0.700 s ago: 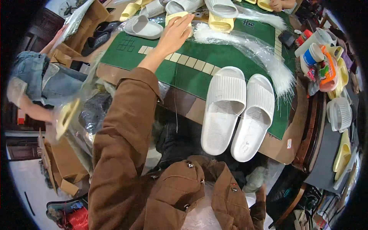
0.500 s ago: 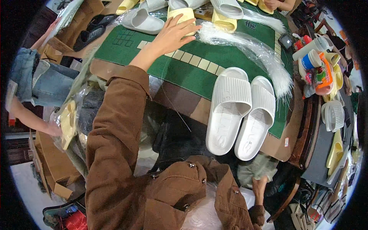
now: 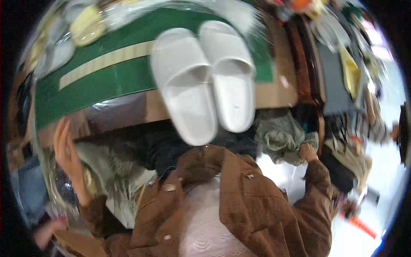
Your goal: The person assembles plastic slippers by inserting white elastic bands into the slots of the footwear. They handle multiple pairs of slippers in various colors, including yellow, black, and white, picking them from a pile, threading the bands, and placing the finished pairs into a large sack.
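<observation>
My left hand point(image 3: 68, 152) is raised beside the table's front left corner, its fingers stretched out and holding nothing. Down at the right, my right hand point(image 3: 307, 152) is closed on a bunched grey-green cloth point(image 3: 280, 137). Between them, a pair of white slide sandals sits at the table's front edge, heels jutting over it: the left slide point(image 3: 190, 103) and the right slide point(image 3: 233, 92). Farther off at the left are a yellow slide point(image 3: 87, 25) and a grey slide point(image 3: 55, 60), both blurred.
A green mat point(image 3: 115, 81) with a row of cream squares covers much of the table. Clear plastic strands point(image 3: 239, 15) lie along its far side. At the right, a grey surface point(image 3: 336, 81) bears another yellow slide point(image 3: 350, 70). A cardboard box point(image 3: 79, 244) stands low left.
My view has swung to the right. My left hand has left the yellow slide and drawn back to the table's near left corner. My right hand now shows, gripping the cloth.
</observation>
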Demonstrator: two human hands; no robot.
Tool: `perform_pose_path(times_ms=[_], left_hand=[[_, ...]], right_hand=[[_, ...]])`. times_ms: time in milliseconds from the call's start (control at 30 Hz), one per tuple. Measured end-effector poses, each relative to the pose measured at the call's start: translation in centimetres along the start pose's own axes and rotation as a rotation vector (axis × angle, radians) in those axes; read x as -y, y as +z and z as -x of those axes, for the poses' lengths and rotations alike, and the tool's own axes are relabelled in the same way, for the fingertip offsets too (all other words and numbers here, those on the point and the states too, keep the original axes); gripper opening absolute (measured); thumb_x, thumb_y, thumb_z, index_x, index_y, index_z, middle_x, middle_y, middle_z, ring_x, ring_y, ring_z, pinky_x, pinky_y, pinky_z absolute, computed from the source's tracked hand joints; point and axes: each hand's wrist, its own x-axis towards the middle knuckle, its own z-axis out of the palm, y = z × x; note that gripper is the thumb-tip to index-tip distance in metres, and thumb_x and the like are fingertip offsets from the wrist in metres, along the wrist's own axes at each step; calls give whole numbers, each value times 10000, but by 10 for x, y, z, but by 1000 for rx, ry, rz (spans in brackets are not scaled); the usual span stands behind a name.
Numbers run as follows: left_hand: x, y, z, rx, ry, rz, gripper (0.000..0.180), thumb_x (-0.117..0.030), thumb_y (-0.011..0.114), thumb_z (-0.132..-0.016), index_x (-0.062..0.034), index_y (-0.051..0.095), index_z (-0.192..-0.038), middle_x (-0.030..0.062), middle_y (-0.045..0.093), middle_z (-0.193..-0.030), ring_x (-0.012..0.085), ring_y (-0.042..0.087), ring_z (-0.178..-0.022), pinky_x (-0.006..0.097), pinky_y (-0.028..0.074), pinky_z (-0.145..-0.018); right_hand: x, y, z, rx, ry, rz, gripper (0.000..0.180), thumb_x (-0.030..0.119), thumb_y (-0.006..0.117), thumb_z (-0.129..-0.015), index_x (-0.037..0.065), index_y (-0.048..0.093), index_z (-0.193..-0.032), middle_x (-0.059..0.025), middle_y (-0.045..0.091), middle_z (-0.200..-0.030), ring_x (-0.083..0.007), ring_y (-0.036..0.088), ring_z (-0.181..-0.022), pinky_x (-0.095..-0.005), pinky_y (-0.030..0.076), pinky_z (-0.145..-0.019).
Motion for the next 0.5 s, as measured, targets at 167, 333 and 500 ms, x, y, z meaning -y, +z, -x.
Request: perform_pose_path(times_ms=[167, 333, 500], left_hand=[[-19, 4, 97, 446, -180, 267, 115, 1, 512, -919, 15, 604, -986, 173, 585, -851, 258, 558, -732, 320, 457, -709], [-67, -9, 144, 1345, -621, 207, 175, -49, 538, -894, 1, 634, -1031, 219, 624, -930, 297, 621, -819, 381, 480, -746], [-72, -17, 226, 1416, -735, 235, 176, -67, 533, -897, -3, 648, -1013, 216, 637, -932, 304, 629, -823, 398, 485, -742]], right_hand=[[-28, 41, 55, 185, 68, 119, 223, 195, 621, -830, -17, 686, -847, -190, 693, -917, -346, 683, -869, -479, 540, -788], [0, 66, 38, 127, -45, -141, 241, 211, 606, -844, -17, 682, -866, -190, 692, -926, -350, 680, -874, -474, 539, -789], [22, 105, 17, 79, -133, -412, 260, 226, 590, -858, -16, 679, -885, -191, 692, -934, -353, 676, -879, -469, 538, -790]])
